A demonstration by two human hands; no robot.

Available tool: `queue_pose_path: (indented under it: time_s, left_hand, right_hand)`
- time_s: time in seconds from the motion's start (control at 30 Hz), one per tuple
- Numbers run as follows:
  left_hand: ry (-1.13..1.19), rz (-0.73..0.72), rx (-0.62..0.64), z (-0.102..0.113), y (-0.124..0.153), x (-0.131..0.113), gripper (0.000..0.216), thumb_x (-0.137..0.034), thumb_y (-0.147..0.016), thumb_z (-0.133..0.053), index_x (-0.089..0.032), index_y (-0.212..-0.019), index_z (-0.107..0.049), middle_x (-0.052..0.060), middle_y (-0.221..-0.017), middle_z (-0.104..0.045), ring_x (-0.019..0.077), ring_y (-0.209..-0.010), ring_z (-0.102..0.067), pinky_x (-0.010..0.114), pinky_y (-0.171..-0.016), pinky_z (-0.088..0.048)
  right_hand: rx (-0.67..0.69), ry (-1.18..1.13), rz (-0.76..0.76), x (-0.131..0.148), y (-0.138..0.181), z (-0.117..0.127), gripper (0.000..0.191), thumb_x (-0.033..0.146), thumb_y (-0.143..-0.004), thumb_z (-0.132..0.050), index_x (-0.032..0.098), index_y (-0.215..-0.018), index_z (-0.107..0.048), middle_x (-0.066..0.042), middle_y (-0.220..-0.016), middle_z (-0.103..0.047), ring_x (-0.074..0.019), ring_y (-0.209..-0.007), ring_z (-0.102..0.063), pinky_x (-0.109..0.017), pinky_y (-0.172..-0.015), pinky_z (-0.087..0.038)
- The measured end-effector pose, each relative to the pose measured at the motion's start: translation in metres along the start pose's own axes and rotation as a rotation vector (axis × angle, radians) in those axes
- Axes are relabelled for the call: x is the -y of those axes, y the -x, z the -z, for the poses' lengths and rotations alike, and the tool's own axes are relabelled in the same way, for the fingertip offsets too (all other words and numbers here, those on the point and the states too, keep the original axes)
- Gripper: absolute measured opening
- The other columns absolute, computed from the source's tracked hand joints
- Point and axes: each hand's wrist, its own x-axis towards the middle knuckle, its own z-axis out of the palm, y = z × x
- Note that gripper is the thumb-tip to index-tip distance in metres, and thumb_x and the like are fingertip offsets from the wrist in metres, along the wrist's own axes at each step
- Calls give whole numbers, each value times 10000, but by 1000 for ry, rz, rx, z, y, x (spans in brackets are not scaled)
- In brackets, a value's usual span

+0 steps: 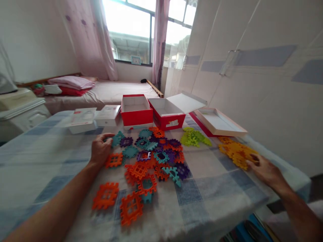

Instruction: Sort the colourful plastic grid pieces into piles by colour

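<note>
My left hand (100,149) is at the left side of a mixed pile, its thumb and forefinger closed at the edge of a teal interlocking tile (117,138). Far to the right, my right hand (266,171) has its fingers pinched at the edge of a heap of yellow interlocking tiles (234,152). Between the hands lie orange tiles (139,170), purple tiles (182,171) and more teal ones, overlapping in a loose pile. Two orange tiles lie at its near side, one of them an orange window-patterned tile (106,195). Lime green tiles (193,137) form a separate small heap.
Behind the tiles stand an open red box (137,114), another red box with its lid raised (168,121), and a shallow pale box lid (222,122). Two white boxes (108,116) are at the back left. A checked cloth (202,208) covers the table.
</note>
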Motion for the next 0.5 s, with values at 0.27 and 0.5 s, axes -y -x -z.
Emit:
queue_pose_path:
  time_s: [0.27,0.5]
  left_hand:
    - [107,32,-61,-5,0,4,366,-239,-631,-477,-136,-899,-703,50,-822,-646,158,-685,-560,264,-674,-464]
    - [138,50,-32,-4,1,2,359,-248,-622,-487,-138,-885,-706,24,-747,-633,135,-612,-525,244,-620,-445]
  right_hand:
    - [265,-448,265,150,32,34,402,463,-785,-526,241,-1115,-580,-126,-1126,-621,-258,-939,-624,-395,-791,-498]
    - [478,-424,947,286,81,16,691,375,-712,-682,278,-1348,-427,-110,-1397,-406,-275,-1268,-401,-499,-1015,-345]
